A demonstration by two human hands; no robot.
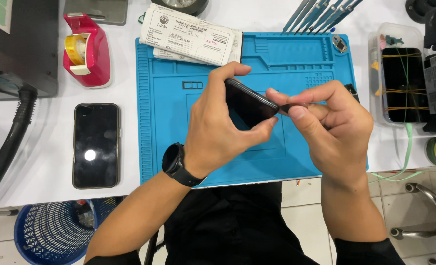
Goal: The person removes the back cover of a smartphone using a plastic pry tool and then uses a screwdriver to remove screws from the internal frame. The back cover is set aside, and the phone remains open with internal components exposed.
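My left hand (217, 127) grips a black smartphone (250, 104), holding it tilted above the blue work mat (164, 98). A black watch sits on that wrist. My right hand (328, 130) pinches a small dark tool (292, 105) between thumb and forefinger, its tip touching the phone's right end. Both hands hover over the middle of the mat.
A second black phone (95, 145) lies screen-up on the white table left of the mat. A pink tape dispenser (86, 49) stands behind it. Folded paper forms (191, 34) rest at the mat's top. A clear tray with a banded phone (402, 83) sits right. A blue basket (56, 230) is below.
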